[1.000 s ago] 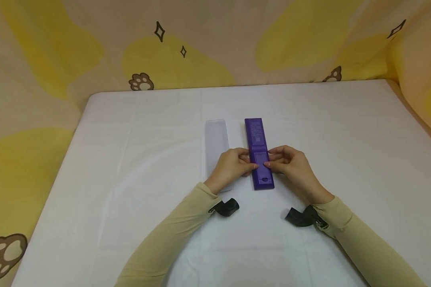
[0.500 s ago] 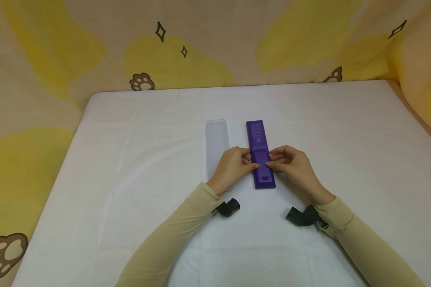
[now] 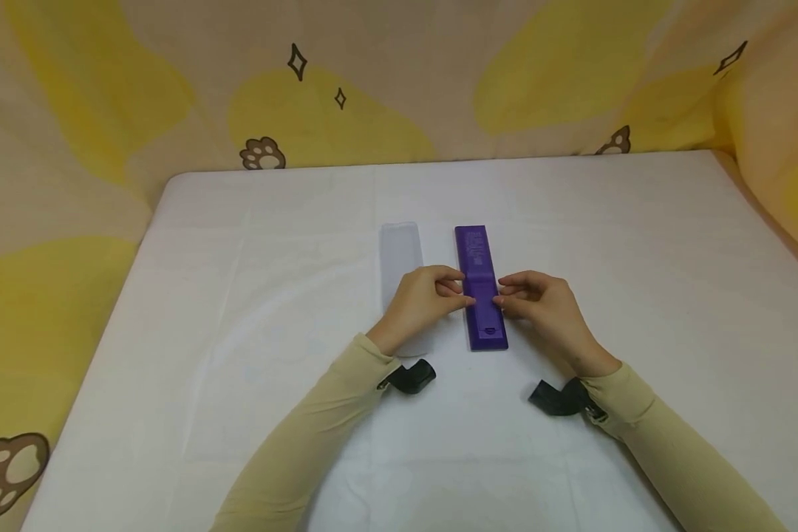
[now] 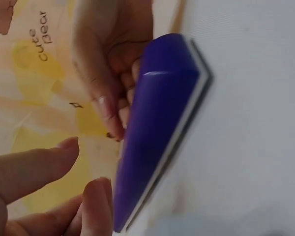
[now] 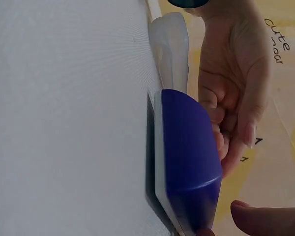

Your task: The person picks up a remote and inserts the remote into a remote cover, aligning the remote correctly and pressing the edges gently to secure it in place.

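A purple remote control (image 3: 481,295) lies lengthwise on the white table, its back with the battery cover facing up. My left hand (image 3: 420,295) is at its left edge, thumb (image 4: 59,160) raised off the surface and a fingertip near the side. At the right edge is my right hand (image 3: 541,303); in the right wrist view its thumb (image 5: 265,221) stands apart above the remote, while a fingertip (image 5: 205,232) meets the lower end. A translucent remote sleeve (image 3: 402,255) lies to the left, partly hidden under my left hand and wrist.
The white-covered table (image 3: 273,369) ends at a patterned yellow cloth (image 3: 386,74) at the back and sides. A black camera mount (image 3: 412,375) is strapped at the left wrist, and another black mount (image 3: 558,399) at the right.
My left hand has shifted a little left, its thumb drawn back from the remote control toward the edge. The far end of the remote sits slightly nearer. My right hand has barely moved.
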`<state>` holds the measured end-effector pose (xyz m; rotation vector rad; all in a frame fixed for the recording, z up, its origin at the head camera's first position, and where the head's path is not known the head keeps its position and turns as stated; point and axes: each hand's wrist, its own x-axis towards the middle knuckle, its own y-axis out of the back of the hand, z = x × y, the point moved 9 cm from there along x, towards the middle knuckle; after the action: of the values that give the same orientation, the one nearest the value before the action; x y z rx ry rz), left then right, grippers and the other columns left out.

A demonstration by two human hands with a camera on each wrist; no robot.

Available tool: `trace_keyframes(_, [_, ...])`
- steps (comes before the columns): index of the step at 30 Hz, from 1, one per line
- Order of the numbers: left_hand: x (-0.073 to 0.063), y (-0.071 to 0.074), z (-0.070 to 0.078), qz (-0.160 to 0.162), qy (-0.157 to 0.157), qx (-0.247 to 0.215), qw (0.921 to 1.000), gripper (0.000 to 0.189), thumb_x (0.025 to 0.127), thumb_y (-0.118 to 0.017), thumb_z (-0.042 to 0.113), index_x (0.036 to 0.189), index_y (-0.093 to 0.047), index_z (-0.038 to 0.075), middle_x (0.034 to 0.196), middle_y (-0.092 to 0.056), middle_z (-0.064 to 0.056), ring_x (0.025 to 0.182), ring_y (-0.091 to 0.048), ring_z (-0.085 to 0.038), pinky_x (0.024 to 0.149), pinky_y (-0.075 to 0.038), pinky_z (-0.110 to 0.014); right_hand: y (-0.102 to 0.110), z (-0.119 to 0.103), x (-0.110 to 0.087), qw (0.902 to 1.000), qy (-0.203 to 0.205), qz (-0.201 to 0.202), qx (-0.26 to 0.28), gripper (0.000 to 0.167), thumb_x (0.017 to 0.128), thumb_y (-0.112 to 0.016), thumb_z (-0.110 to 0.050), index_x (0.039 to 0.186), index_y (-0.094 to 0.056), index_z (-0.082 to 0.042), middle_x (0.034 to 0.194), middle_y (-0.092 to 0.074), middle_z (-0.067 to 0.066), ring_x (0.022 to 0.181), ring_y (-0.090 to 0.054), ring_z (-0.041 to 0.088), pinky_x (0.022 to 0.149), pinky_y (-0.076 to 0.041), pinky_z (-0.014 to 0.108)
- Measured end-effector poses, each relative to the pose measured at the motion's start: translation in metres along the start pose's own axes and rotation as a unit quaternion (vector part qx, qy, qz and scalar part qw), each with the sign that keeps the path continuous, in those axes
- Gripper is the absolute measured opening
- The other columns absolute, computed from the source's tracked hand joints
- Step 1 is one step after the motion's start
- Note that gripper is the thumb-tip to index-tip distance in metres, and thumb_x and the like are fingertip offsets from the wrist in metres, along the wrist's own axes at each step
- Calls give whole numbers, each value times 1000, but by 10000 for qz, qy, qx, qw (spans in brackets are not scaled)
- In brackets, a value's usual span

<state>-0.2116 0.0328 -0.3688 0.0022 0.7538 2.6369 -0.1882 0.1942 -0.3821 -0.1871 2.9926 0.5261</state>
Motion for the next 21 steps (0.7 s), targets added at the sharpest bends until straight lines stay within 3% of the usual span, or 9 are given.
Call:
trace_keyframes(5, [-5,16,-4,115,13,-101,9999,36,81,-75,18,112,-66,2,92,-71,-5,78,-66,-13,67,-50,-21,0,-1,0,9999,86,58,129,32,85,-65,-3,113,-59,11,92,-65,11,77,-64,6,72,-53,20])
trace_keyframes(10, [-13,33,-19,302,186,-117,9993,31,82,-74,17,109,-67,3,90,-70,-5,79,-66,-13,73,-51,-25,-3,-11,0,9995,252,62,164,32,85,-67,-4,112,-60,11,89,-66,7,77,-63,5,71,-53,19])
trace_keyframes(16, [-29,57,-36,538,447,-227,9973,28,83,-73,15,107,-67,3,91,-70,-6,81,-67,-15,73,-52,-28,-22,-23,2,9975,176,-367,572,30,87,-65,-2,110,-57,15,92,-65,14,79,-65,8,76,-54,24])
trace_keyframes(21, [-41,70,-48,588,700,-357,9952,27,83,-71,15,108,-67,4,93,-70,-5,82,-66,-13,73,-52,-28,-43,-28,6,9965,59,-720,408,29,88,-64,-5,111,-58,12,97,-65,18,83,-67,16,78,-54,27])
